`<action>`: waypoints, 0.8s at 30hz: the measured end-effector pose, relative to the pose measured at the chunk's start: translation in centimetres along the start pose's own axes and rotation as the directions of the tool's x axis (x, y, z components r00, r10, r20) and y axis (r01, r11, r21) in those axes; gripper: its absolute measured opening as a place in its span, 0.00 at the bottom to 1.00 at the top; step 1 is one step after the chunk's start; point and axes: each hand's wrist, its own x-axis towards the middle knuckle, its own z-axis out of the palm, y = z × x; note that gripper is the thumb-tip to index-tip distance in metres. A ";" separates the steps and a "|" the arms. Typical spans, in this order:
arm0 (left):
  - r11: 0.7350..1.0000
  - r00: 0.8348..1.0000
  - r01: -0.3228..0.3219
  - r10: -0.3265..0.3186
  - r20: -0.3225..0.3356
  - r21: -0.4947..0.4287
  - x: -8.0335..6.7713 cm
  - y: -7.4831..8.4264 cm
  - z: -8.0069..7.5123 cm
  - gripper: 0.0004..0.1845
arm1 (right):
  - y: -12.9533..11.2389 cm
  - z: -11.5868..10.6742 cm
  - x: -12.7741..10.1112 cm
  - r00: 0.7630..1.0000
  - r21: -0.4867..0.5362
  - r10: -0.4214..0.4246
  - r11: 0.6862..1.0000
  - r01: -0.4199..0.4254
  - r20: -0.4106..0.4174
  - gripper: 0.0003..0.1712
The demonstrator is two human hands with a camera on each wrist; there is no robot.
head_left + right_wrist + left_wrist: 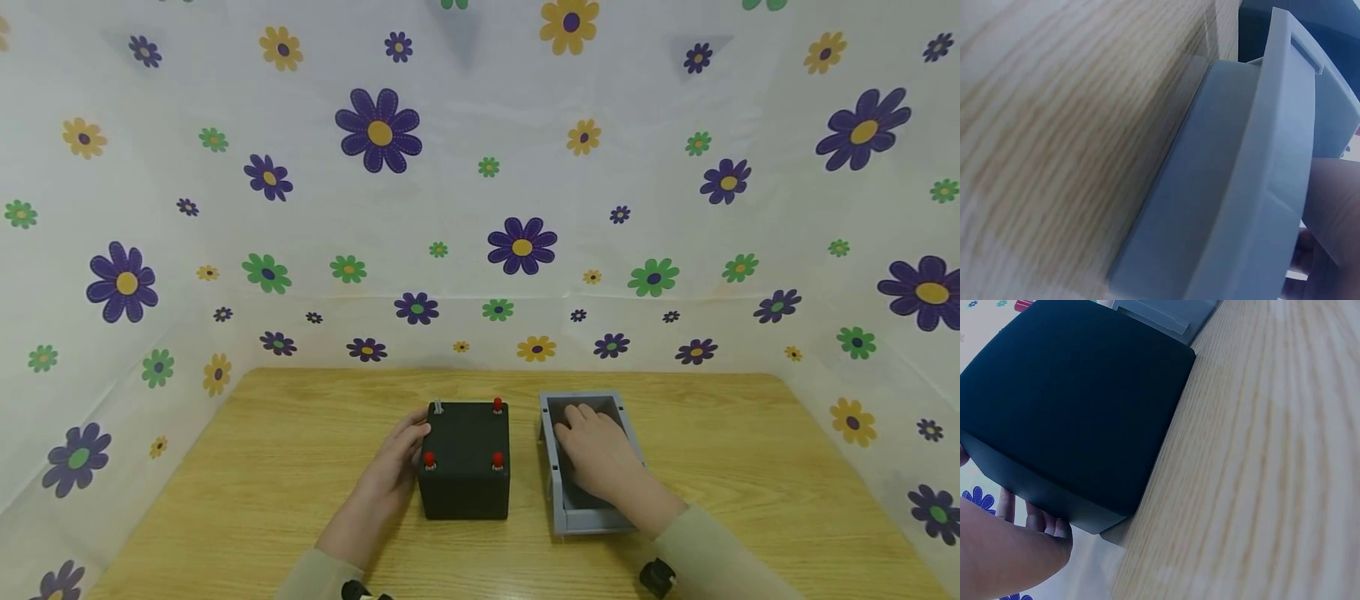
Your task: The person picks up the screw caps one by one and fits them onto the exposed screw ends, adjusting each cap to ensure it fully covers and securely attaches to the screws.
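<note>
A black box [465, 442] stands on the table with small metal toggle switches at the corners of its top. Three carry red caps [498, 459]; the far left switch [438, 407] shows bare metal. Against the box's left side rests my left hand [393, 462], its fingers along that face, as the left wrist view also shows. My right hand [596, 450] reaches down into a grey bin [588, 522] to the right of the box. Its fingertips are near the bin's floor at the far end, and I cannot tell whether they hold anything.
The wood-grained table [720, 450] extends around both things. A white flower-printed sheet [457, 200] rises behind the table and along both sides. A narrow strip of tabletop separates the box from the bin.
</note>
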 end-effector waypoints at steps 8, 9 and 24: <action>1.000 1.000 0.006 -0.006 0.010 0.011 -0.1 0.0 -0.1 0.31 | 0.1 -0.5 -0.2 1.000 -0.012 -0.004 1.000 0.004 0.009 0.18; 1.000 1.000 0.007 -0.007 0.010 0.012 -0.1 0.0 0.0 0.31 | 0.1 -0.6 -0.3 1.000 -0.016 -0.007 1.000 0.007 0.005 0.17; 1.000 1.000 0.015 -0.015 0.010 0.011 -0.1 0.1 -0.1 0.31 | 0.2 -1.0 -0.5 0.991 -0.064 -0.070 0.996 0.063 -0.111 0.12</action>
